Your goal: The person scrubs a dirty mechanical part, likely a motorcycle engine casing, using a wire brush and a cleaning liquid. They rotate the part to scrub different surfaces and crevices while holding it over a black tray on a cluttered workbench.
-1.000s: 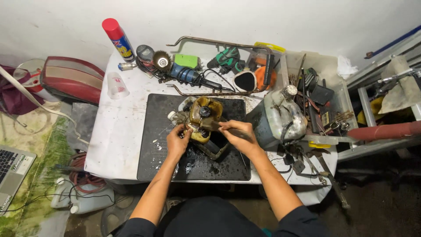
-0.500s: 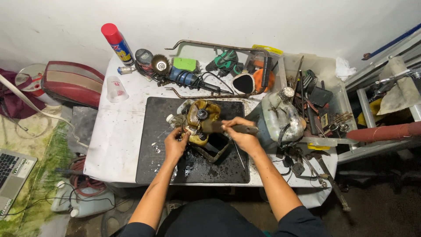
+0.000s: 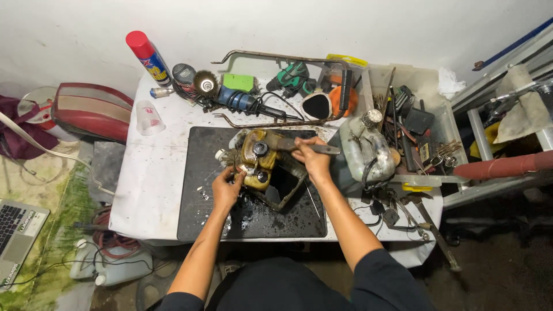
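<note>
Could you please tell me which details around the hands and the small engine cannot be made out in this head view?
- Right hand: its tool's working tip, hidden against the small engine.
- Left hand: fingertips tucked behind the engine.
- Parts bin: contents too small and jumbled.
- Laptop: cut by left edge.

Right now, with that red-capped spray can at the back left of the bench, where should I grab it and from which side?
Grip the spray can around its cylindrical body, below the red cap, coming from the front left. It leans against the wall, and the wire-brush grinder and small bottle crowd its right side and base.
</note>
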